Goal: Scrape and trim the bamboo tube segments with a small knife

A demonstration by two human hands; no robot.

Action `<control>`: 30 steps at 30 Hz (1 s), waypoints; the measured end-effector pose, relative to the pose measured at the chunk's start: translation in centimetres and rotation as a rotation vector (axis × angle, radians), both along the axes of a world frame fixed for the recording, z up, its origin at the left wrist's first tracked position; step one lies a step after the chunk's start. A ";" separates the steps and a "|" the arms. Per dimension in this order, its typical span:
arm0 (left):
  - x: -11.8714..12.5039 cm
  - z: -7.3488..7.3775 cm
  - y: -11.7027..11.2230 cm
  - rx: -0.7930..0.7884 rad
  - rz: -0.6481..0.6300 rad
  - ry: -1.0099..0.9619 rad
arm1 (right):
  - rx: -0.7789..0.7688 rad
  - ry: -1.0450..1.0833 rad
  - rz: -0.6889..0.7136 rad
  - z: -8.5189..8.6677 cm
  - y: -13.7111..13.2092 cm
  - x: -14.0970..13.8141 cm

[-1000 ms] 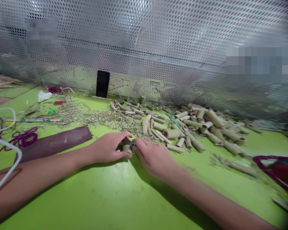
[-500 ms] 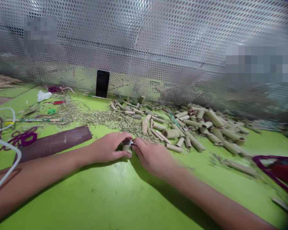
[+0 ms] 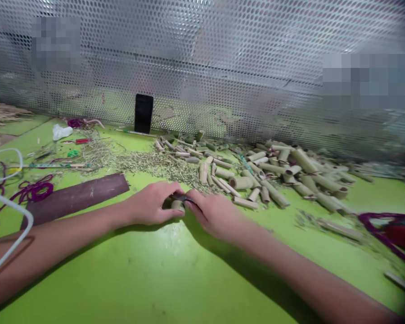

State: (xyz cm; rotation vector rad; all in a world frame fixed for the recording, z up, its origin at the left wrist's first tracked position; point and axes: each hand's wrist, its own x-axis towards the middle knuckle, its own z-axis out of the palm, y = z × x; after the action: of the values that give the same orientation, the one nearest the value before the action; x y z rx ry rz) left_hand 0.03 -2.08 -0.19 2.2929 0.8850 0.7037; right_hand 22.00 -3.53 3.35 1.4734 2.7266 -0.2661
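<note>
My left hand (image 3: 151,204) grips a short bamboo tube (image 3: 177,206) against the green tabletop. My right hand (image 3: 212,215) meets it from the other side, its fingers closed on a dark metal blade (image 3: 182,197). The blade lies across the top of the tube, between my hands. My fingers hide the blade's handle, if it has one, and most of the tube.
Several cut bamboo tubes lie in a wide heap (image 3: 273,175) to the right, beside loose bamboo shavings (image 3: 148,165). A dark brown strip (image 3: 77,198) lies left of my hands. A phone (image 3: 143,113) leans against the perforated metal sheet (image 3: 202,58) at the back.
The blade no longer glints and lies slightly flatter on the tube. The whole scene sits a little higher in the view; my hands stay together on the tube.
</note>
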 end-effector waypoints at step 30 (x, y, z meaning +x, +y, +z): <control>0.2 -0.4 0.5 -0.080 0.012 0.014 | -0.054 0.364 0.118 -0.7 -1.1 1.2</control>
State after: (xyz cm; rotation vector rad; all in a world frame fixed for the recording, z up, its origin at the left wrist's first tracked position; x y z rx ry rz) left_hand 0.19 -1.55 -0.56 2.2265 0.9177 0.6464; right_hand 23.19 -4.66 2.69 1.3599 3.0387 -0.6585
